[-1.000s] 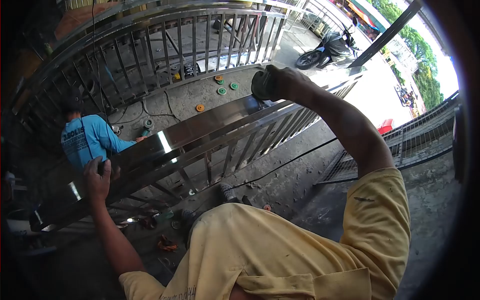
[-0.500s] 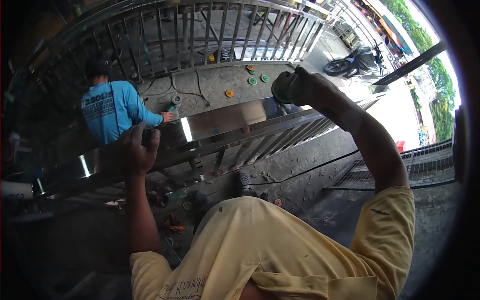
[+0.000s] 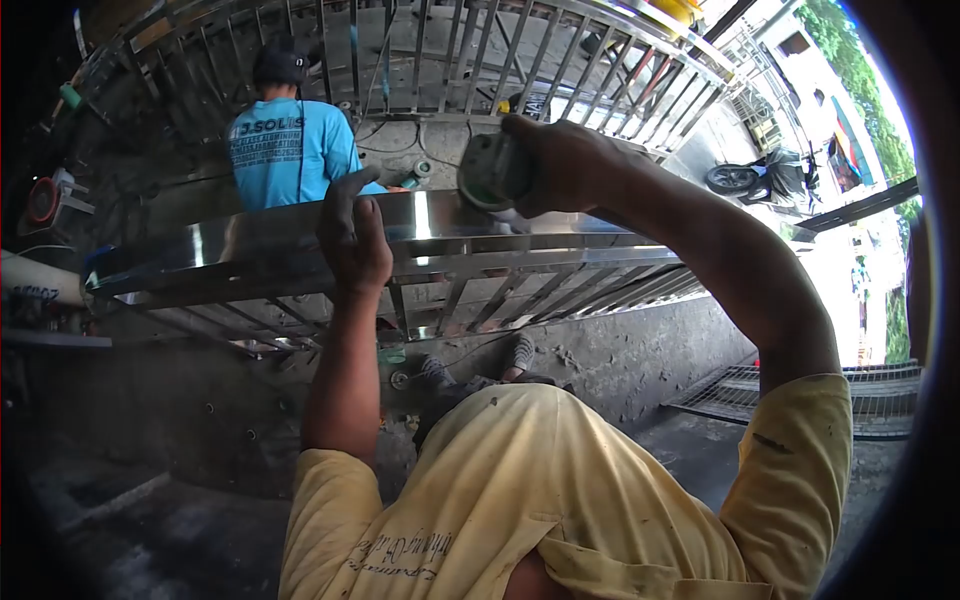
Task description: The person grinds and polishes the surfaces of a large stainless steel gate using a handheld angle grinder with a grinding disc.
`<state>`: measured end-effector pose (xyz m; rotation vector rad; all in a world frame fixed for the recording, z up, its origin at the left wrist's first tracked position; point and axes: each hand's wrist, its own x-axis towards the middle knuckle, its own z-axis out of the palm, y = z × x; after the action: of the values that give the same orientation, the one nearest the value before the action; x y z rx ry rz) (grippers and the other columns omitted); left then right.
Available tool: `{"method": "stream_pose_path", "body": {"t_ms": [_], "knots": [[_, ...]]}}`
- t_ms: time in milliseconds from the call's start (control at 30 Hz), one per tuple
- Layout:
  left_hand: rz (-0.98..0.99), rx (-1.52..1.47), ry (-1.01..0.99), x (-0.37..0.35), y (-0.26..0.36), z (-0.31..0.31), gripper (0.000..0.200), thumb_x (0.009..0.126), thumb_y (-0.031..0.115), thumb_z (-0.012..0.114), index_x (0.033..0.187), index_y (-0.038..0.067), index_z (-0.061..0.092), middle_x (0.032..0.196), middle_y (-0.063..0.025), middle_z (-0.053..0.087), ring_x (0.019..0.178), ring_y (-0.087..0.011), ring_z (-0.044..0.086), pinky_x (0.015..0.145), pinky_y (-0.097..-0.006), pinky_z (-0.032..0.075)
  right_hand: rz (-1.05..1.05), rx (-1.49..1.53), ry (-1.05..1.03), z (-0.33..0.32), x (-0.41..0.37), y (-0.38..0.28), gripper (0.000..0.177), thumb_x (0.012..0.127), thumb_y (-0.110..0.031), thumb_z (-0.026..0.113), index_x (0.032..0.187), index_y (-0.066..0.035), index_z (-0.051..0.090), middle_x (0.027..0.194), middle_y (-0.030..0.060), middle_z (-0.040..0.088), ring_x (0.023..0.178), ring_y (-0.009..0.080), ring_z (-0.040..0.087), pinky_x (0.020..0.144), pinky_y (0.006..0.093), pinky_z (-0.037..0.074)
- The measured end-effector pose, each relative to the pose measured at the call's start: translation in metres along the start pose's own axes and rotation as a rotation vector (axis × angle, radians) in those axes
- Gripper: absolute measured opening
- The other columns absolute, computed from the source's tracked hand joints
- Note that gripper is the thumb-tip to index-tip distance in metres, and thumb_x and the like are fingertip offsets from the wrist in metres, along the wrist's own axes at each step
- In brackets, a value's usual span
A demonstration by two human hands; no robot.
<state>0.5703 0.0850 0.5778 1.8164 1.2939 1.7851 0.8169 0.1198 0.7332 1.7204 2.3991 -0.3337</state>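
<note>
A shiny metal rail (image 3: pixel 270 232) runs across the view, with a row of thin bars (image 3: pixel 500 297) below it. My right hand (image 3: pixel 565 170) is wrapped round a dark, roundish pad or block (image 3: pixel 490 175), which is over the rail's top surface. Whether the pad touches the metal is hard to tell. My left hand (image 3: pixel 355 235) rests at the rail, left of the pad, thumb raised and fingers apart, with nothing seen in it.
Beyond the rail at the left crouches a person in a blue shirt (image 3: pixel 285 150) and dark cap, one hand near a small tool. A second barred railing (image 3: pixel 415 60) stands behind. A motorcycle (image 3: pixel 765 180) is at the right, a wire grate (image 3: pixel 740 390) below it.
The view has shifted, so the rail now lies more level. My right hand and the pad have come leftward along the rail, nearer to my left hand.
</note>
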Motion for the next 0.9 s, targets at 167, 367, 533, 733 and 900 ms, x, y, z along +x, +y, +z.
{"method": "stream_pose_path", "body": {"t_ms": [167,367,533,733,900], "knots": [[0.227,0.052,0.106,-0.066,0.031,0.004,0.037,0.102,0.028,0.044,0.109,0.000,0.069,0.105,-0.0172,0.069,0.096,-0.0343,0.066,0.085,-0.0436,0.051,-0.106,0.018,-0.036,-0.001,0.025,-0.055,0.104,0.064,-0.033,0.088,0.153,-0.009,0.039,0.107,0.0219,0.072,0.102,0.0369,0.071,0.088,0.0447,0.057],[0.177,0.204,-0.369,-0.134,-0.011,0.005,0.022,0.087,0.020,0.067,0.102,0.004,0.067,0.104,-0.0148,0.067,0.097,-0.0347,0.064,0.089,-0.0445,0.050,-0.102,0.008,-0.038,0.013,0.025,-0.059,0.107,0.063,-0.034,0.089,0.154,-0.008,0.037,0.108,0.0207,0.072,0.103,0.0371,0.071,0.088,0.0457,0.057],[0.230,0.616,-0.299,-0.121,-0.077,-0.061,0.023,0.087,0.022,0.069,0.103,0.005,0.067,0.107,-0.0142,0.066,0.102,-0.0356,0.063,0.095,-0.0474,0.048,0.104,0.082,-0.047,0.009,-0.024,0.022,0.105,0.066,-0.042,0.089,0.150,-0.003,0.039,0.111,0.0218,0.072,0.103,0.0364,0.071,0.088,0.0442,0.057],[-0.056,0.825,-0.407,-0.086,-0.144,-0.102,0.044,0.083,0.029,0.074,0.121,0.008,0.062,0.120,-0.0194,0.062,0.114,-0.0385,0.060,0.095,-0.0510,0.049,0.422,0.055,0.106,0.037,-0.083,0.144,0.105,0.062,-0.040,0.087,0.147,0.003,0.042,0.117,0.0255,0.069,0.110,0.0372,0.068,0.093,0.0414,0.054],[-0.273,0.745,-0.463,-0.072,-0.148,-0.092,0.062,0.078,0.031,0.080,0.132,0.012,0.056,0.131,-0.0194,0.059,0.123,-0.0402,0.056,0.102,-0.0504,0.046,0.472,0.056,0.113,0.037,-0.084,0.134,0.106,0.061,-0.040,0.086,0.147,0.004,0.042,0.117,0.0251,0.069,0.110,0.0370,0.069,0.093,0.0406,0.054]]}}
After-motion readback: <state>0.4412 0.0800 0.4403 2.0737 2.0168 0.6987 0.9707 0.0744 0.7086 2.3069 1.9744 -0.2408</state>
